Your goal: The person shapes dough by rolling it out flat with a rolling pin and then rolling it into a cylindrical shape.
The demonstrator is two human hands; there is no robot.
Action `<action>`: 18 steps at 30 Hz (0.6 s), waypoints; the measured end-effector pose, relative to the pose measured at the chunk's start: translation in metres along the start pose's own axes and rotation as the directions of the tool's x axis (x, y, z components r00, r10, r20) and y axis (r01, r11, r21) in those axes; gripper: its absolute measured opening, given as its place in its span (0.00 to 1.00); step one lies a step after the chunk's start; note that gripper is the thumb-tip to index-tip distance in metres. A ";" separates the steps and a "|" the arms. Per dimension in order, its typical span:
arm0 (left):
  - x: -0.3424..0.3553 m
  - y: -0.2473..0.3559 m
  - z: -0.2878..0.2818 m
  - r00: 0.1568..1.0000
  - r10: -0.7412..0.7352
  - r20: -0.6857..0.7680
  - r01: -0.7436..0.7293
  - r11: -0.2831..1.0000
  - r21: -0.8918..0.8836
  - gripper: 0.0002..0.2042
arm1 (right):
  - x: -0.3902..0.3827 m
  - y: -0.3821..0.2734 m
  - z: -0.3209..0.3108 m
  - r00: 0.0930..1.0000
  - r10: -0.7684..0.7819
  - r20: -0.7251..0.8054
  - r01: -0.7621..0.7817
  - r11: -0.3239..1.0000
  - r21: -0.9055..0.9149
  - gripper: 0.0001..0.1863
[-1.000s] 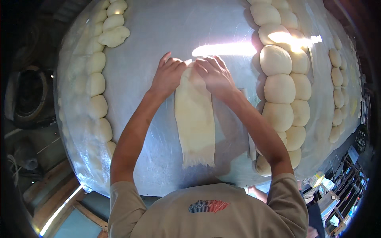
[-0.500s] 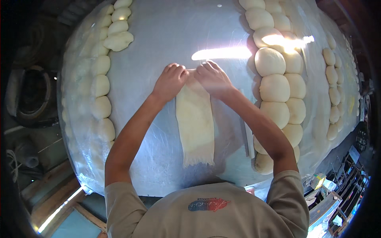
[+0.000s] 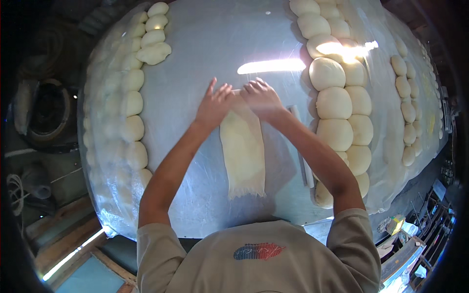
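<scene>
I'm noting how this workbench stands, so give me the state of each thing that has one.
Dough strip: flat, near end frayed.
Left hand: at the strip's far end, outer finger raised.
Right hand: at the same end, fingers bent.
Right-side dough balls: rounded, packed together.
Left-side dough pieces: mostly rounded, partly covered.
Left-side plastic sheet: wrinkled, see-through.
Grey bar: lying flat, partly hidden.

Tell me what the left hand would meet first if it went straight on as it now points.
The left hand would probably brush the right hand, close ahead to its right; beyond lies the grey table. Depth is unclear, though.
</scene>
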State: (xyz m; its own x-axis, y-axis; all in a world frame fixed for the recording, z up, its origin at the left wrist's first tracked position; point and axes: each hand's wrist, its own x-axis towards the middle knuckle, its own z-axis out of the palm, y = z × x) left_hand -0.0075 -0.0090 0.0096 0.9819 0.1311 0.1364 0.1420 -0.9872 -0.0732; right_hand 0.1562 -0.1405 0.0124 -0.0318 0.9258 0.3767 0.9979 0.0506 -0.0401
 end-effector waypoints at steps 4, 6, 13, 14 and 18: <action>-0.052 0.047 -0.007 0.998 -0.021 -0.054 0.023 0.999 0.038 0.20 | -0.047 -0.038 -0.019 0.999 0.027 -0.031 -0.029 0.997 -0.068 0.16; -0.050 0.052 -0.019 0.996 -0.088 -0.001 0.088 0.995 -0.055 0.23 | -0.033 -0.044 -0.031 0.971 0.156 0.181 -0.172 0.982 0.079 0.15; -0.033 0.061 -0.025 0.963 -0.262 0.064 0.261 0.965 0.030 0.25 | -0.028 -0.052 -0.033 0.991 0.130 0.023 -0.125 0.980 -0.155 0.18; -0.047 0.074 -0.019 0.982 -0.179 -0.066 0.185 0.978 0.100 0.23 | -0.054 -0.064 -0.025 0.991 0.128 0.029 -0.122 0.980 -0.158 0.18; -0.080 0.098 -0.026 0.973 -0.224 -0.056 0.211 0.960 -0.181 0.21 | -0.098 -0.091 -0.030 0.972 0.223 0.072 -0.230 0.966 0.120 0.22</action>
State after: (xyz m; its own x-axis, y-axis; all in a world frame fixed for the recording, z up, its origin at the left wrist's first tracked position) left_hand -0.0758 -0.1183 0.0174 0.9164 0.3441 0.2045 0.3211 -0.9370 0.1376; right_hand 0.0698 -0.2471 0.0066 0.1877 0.9382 0.2908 0.9643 -0.1197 -0.2364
